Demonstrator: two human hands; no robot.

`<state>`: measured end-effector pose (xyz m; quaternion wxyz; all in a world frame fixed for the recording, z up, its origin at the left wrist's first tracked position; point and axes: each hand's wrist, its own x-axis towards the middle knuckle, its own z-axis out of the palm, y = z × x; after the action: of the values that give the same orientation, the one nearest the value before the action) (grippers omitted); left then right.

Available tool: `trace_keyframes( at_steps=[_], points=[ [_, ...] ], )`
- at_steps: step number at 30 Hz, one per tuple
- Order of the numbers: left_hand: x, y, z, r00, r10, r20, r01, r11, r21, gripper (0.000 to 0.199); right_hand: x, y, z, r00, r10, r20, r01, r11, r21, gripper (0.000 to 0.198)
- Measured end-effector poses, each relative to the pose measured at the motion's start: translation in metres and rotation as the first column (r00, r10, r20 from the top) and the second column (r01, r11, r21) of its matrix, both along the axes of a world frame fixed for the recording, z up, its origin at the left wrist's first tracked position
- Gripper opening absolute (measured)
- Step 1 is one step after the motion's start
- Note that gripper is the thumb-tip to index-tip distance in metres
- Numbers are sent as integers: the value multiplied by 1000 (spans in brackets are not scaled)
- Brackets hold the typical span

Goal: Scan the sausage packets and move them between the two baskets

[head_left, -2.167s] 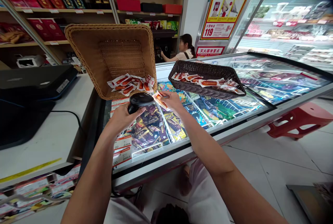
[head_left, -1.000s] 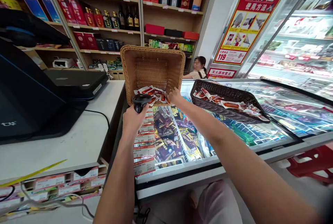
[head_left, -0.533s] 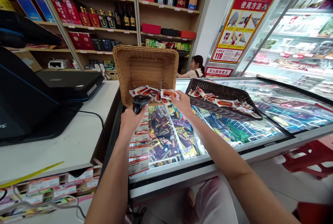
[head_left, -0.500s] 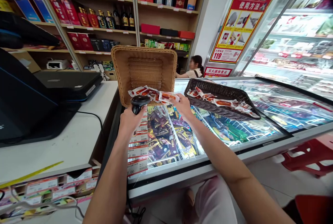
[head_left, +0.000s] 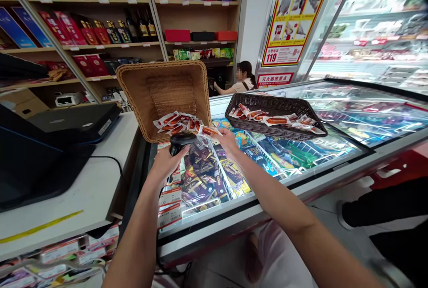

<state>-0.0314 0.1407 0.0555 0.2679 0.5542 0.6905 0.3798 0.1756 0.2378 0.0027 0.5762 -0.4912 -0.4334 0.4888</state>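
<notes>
My left hand (head_left: pixel 166 162) is closed around the handle of a black barcode scanner (head_left: pixel 182 139), its head turned toward my other hand. Between the fingers of my right hand (head_left: pixel 228 142) is a clear-wrapped sausage (head_left: pixel 209 131), held just right of the scanner at the lower edge of the tan wicker basket (head_left: pixel 124 84). Several more wrapped sausages (head_left: pixel 174 121) lie in that basket, which is tipped toward me. A dark brown wicker basket (head_left: pixel 267 133) to the right holds further wrapped sausages (head_left: pixel 276 121).
Both baskets rest on a glass-topped freezer (head_left: pixel 200 210) filled with packaged goods. A white counter (head_left: pixel 83 181) with a dark monitor stand (head_left: pixel 36 158) is at left. Behind the freezer a person (head_left: pixel 244 78) is near the shelves. Someone's dark-clothed leg (head_left: pixel 384 203) shows at right.
The view has shifted, so the baskets appear further left. The sausage in my right hand has come slightly lower, still near the scanner. A dark-clothed leg has appeared at lower right.
</notes>
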Motion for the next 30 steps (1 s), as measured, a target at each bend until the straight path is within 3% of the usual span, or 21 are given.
trace_keyframes(
  at_steps=[13, 24, 30],
  points=[
    [2, 2, -5, 999, -35, 4, 35, 999, -42, 52, -3, -7, 10, 1000, -2, 31, 4, 999, -49, 32],
    [5, 0, -4, 999, -45, -19, 45, 999, 3, 46, -3, -8, 12, 995, 13, -101, -23, 995, -99, 39],
    [9, -2, -2, 998, -54, -12, 54, 999, -5, 46, -2, -5, 8, 995, 10, -95, -20, 995, -102, 39]
  ],
)
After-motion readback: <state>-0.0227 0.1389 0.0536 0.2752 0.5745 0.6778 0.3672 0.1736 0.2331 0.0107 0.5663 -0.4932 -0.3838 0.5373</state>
